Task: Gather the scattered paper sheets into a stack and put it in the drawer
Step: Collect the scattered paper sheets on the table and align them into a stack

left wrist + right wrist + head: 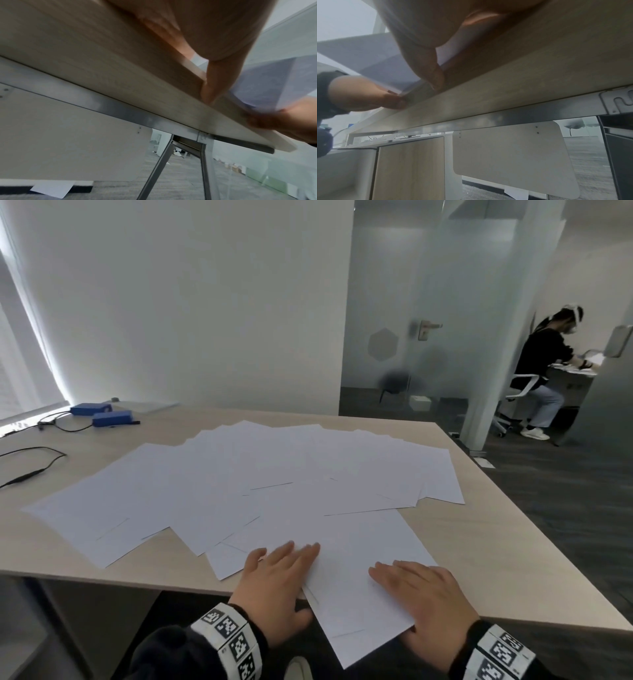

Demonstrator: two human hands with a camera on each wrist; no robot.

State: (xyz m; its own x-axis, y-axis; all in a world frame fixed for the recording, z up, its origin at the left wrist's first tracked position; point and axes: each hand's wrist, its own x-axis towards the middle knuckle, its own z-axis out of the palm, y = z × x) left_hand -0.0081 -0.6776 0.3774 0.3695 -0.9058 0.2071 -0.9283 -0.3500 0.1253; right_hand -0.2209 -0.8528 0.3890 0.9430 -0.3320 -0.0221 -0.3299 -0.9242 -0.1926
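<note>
Several white paper sheets lie fanned and overlapping across the light wood desk. The nearest sheets stick out over the front edge. My left hand lies flat on their left side with straight fingers, its thumb at the desk edge. On their right side my right hand presses down flat, thumb against the desk edge. The overhanging paper shows from below in both wrist views. One more sheet lies on the floor under the desk. No drawer is plainly visible.
Two blue boxes and black cables sit at the desk's far left. A wood-fronted cabinet, a white panel and metal legs stand under the desk. A person sits beyond the glass partition.
</note>
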